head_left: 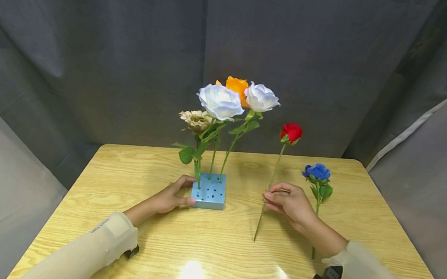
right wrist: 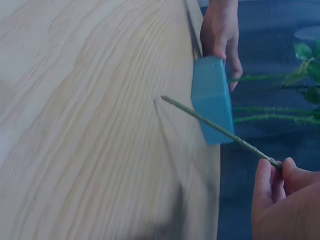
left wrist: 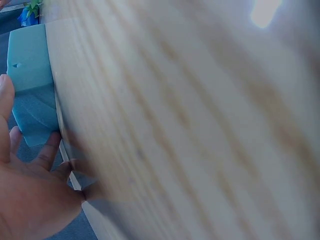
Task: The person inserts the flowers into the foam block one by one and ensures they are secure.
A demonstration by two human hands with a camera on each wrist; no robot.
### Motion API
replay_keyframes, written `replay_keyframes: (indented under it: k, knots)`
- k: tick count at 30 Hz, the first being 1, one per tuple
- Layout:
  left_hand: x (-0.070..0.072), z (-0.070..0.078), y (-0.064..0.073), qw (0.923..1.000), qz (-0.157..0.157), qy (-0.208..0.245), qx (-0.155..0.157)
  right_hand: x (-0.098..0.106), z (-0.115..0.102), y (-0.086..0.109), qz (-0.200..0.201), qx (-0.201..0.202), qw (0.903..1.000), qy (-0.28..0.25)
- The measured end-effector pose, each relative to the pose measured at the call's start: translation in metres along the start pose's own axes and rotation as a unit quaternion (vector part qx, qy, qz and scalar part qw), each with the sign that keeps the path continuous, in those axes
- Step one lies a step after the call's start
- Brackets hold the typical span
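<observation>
A light blue foam block [head_left: 208, 204] with several holes in its top sits on the table. My left hand [head_left: 170, 196] grips its left side, thumb at the near corner and fingers at the far one; the left wrist view shows the same foam [left wrist: 32, 85] between thumb and fingers. Two white roses [head_left: 221, 102], an orange flower [head_left: 238, 88] and a beige flower [head_left: 196, 121] stand on stems in the block. To the right, my right hand [head_left: 287, 202] pinches the stem of a red rose [head_left: 291, 132] midway. Its bare stem end [right wrist: 200, 117] slants down, pointing toward the table.
A blue flower [head_left: 317, 172] with a leafy stem lies on the wooden table [head_left: 153, 255], right of my right hand. Dark grey curtains [head_left: 315, 46] hang behind the table and along both sides.
</observation>
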State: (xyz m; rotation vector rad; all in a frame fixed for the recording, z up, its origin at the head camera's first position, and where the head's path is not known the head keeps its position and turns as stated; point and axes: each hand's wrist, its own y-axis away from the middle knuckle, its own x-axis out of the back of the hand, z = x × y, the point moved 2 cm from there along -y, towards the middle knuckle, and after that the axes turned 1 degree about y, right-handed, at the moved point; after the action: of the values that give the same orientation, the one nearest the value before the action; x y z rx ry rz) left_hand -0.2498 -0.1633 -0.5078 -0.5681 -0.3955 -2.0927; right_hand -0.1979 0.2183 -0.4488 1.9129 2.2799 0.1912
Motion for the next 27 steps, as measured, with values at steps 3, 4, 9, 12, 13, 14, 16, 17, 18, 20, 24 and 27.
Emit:
replay_keyframes:
  k: [3, 4, 9, 12, 13, 14, 16, 17, 18, 20, 24, 27]
  knots:
    - [0.000, 0.001, 0.000, 1.0000, 0.000, 0.000, -0.001, -0.009, -0.004, -0.001, 0.001, 0.019, 0.9998, -0.005]
    - [0.000, 0.001, -0.001, 1.0000, 0.000, 0.001, -0.002, -0.012, -0.005, -0.001, 0.001, 0.025, 0.9996, -0.008]
    - [0.000, 0.002, -0.001, 1.0000, -0.001, 0.002, -0.007, -0.026, -0.011, -0.005, 0.001, 0.049, 0.9987, -0.018]
    - [0.000, 0.002, -0.001, 1.0000, -0.001, 0.001, -0.008, -0.036, -0.014, -0.006, 0.000, 0.063, 0.9979, -0.017]
    - [0.000, 0.002, -0.001, 1.0000, -0.002, 0.001, -0.007, -0.039, -0.015, -0.007, 0.000, 0.067, 0.9976, -0.017]
    - [0.000, 0.002, -0.001, 1.0000, -0.002, 0.001, -0.007, -0.042, -0.017, -0.007, 0.001, 0.072, 0.9972, -0.016]
    - [0.001, 0.002, 0.000, 1.0000, -0.002, 0.000, -0.006, -0.048, -0.019, -0.009, 0.001, 0.083, 0.9964, -0.017]
    - [0.001, 0.002, 0.000, 1.0000, -0.002, 0.000, -0.005, -0.051, -0.021, -0.009, 0.002, 0.088, 0.9959, -0.019]
    - [0.001, 0.002, 0.000, 1.0000, -0.002, -0.001, -0.006, -0.054, -0.022, -0.010, 0.005, 0.093, 0.9954, -0.019]
    - [0.000, 0.003, 0.000, 1.0000, -0.001, -0.002, -0.007, -0.060, -0.025, -0.011, 0.009, 0.103, 0.9945, -0.019]
    - [0.001, 0.003, 0.001, 1.0000, -0.001, -0.005, -0.008, -0.071, -0.031, -0.014, 0.015, 0.118, 0.9926, -0.026]
    - [0.001, 0.004, 0.002, 1.0000, 0.000, -0.006, -0.006, -0.078, -0.034, -0.016, 0.017, 0.126, 0.9912, -0.035]
